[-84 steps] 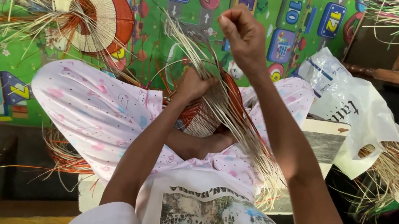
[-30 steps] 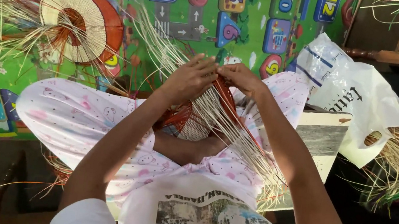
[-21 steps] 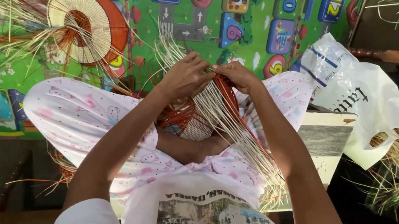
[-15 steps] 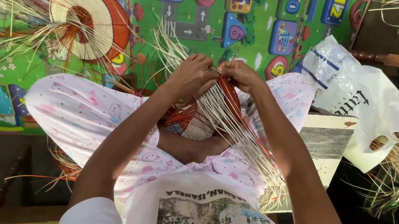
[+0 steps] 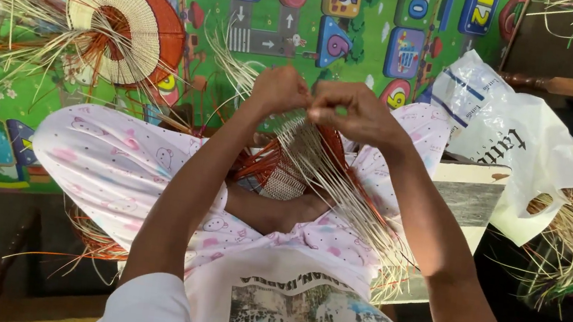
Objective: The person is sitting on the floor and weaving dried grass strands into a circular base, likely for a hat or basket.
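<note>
Straw weave (image 5: 284,175) above green play mat (image 5: 270,63)

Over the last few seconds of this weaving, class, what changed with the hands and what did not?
The right hand came down from its raised pull, drawing the pale straw strands with it, and closed in beside the left hand over the half-woven piece in the lap. Both pinch strands there now. The finished round woven disc, white plastic bag and play mat stayed put.
</note>
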